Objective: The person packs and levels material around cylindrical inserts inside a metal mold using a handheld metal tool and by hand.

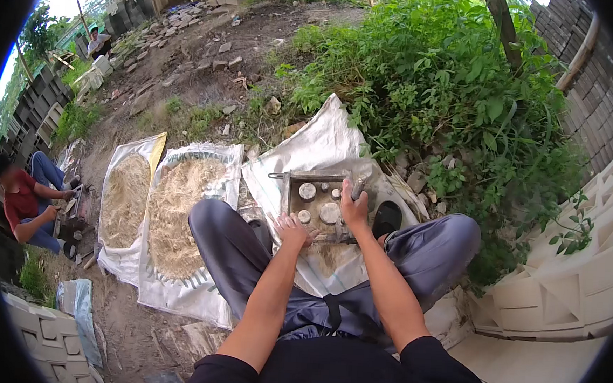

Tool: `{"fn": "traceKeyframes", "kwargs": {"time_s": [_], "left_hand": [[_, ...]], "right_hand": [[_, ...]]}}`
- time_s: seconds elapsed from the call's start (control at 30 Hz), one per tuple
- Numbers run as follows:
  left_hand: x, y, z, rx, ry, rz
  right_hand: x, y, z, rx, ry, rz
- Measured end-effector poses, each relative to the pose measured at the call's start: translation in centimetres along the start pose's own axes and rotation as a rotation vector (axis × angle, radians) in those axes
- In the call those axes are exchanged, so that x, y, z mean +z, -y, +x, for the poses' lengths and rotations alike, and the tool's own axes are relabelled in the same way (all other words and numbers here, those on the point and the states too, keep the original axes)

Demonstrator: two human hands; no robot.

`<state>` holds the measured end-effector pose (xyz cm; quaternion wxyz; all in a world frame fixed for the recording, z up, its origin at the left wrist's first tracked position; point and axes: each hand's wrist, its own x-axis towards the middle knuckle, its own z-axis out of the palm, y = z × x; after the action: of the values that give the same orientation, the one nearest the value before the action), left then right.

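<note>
A rectangular metal frame mould [314, 175] lies on a white sack between my knees. Inside it are several round pale discs of different sizes, among them a large disc [330, 213] and a smaller disc [307, 191]. My left hand [294, 227] rests with fingers spread at the frame's near left corner, beside a low disc. At the frame's right side my right hand [353, 210] is wrapped round a tool with a dark rounded end [359, 188] sticking up past the fingers. The tool's lower part is mostly hidden by the hand.
Left of my knee, sacks [195, 149] carry heaps of pale sandy powder [183, 205]. A person in a red shirt [21, 202] squats at the far left; another person sits farther back. Pale patterned blocks [560, 291] stand at right, with leafy plants [425, 93] beyond.
</note>
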<state>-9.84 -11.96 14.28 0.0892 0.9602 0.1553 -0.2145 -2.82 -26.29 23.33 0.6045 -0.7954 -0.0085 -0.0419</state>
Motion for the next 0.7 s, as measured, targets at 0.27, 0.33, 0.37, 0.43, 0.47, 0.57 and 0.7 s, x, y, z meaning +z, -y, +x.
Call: {"fn": "traceKeyframes", "kwargs": {"time_s": [0.27, 0.33, 0.37, 0.43, 0.47, 0.57, 0.7], "left_hand": [[9.0, -3.3, -0.6, -0.156, -0.253, -0.15], [9.2, -2.8, 0.6, -0.156, -0.334, -0.131], [9.1, -2.5, 1.4, -0.144, -0.429, -0.129], [8.0, 0.2, 2.9, -0.146, -0.393, -0.107], [7.6, 2.1, 3.8, -0.219, -0.436, -0.089], [4.3, 3.9, 6.1, -0.096, -0.534, -0.074], [4.9, 1.9, 7.3, 0.394, -0.365, -0.12]], "right_hand": [[-1.4, 0.2, 1.7, -0.011, -0.133, 0.153], [-1.1, -0.4, 2.0, 0.067, -0.098, 0.242], [-1.0, -0.7, 2.1, 0.087, -0.105, 0.248], [-1.2, -0.1, 1.9, 0.045, -0.043, 0.172], [-1.4, -0.3, 1.9, 0.106, 0.016, 0.183], [-1.0, -0.4, 1.9, 0.009, -0.057, 0.214], [-1.8, -1.6, 2.7, 0.136, -0.007, 0.427]]}}
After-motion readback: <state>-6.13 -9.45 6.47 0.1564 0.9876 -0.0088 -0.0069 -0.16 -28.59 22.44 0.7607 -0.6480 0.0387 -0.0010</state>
